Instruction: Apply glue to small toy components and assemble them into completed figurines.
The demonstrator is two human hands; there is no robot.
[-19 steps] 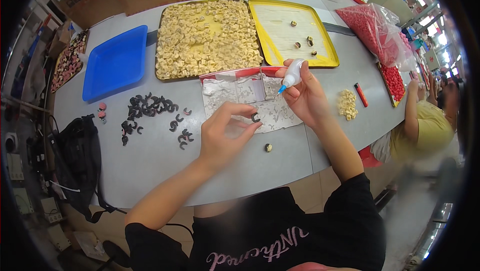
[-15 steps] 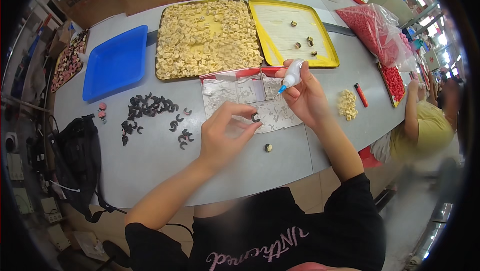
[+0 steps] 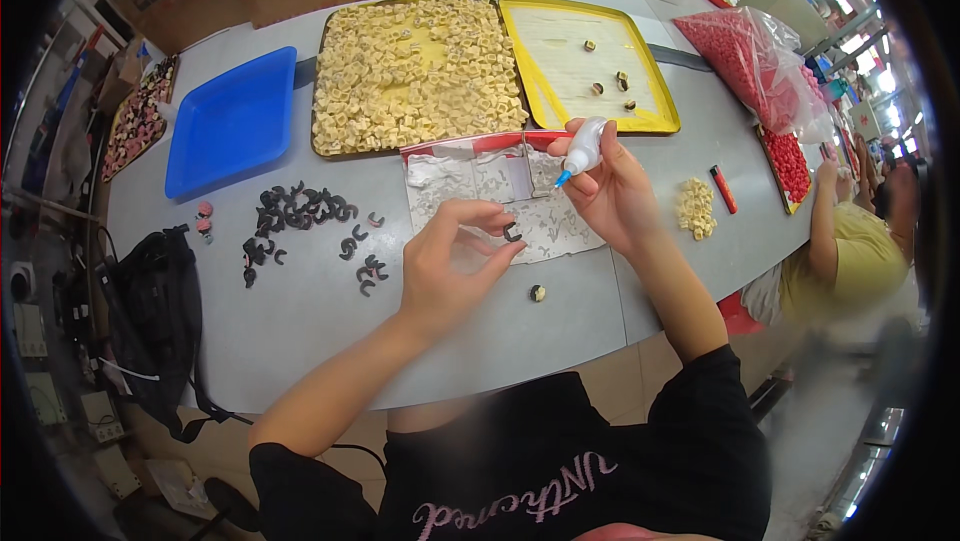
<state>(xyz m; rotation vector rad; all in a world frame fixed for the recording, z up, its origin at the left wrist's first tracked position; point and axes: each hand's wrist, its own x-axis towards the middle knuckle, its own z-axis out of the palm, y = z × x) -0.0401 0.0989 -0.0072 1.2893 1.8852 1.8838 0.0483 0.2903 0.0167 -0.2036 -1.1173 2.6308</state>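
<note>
Between thumb and forefinger, my left hand (image 3: 446, 259) pinches a small black C-shaped piece (image 3: 512, 232). My right hand (image 3: 622, 193) grips a white squeeze bottle (image 3: 588, 147) with a blue nozzle, tipped so that the nozzle points down and left. The nozzle stays apart from the black piece. Both hands are over a stained white sheet (image 3: 480, 181) with a red edge and a metal frame on it. A small black and cream piece (image 3: 538, 293) lies on the table nearer to me. Left of my left hand is a heap of black C-shaped pieces (image 3: 300, 209).
At the back stand a tray of cream pieces (image 3: 418, 66), a yellow-rimmed tray (image 3: 660, 106) with several black and cream pieces, and a blue tray (image 3: 235, 126). Right are loose cream pieces (image 3: 695, 209), a red marker (image 3: 723, 189), a bag of red pieces (image 3: 745, 56) and another person (image 3: 845, 251).
</note>
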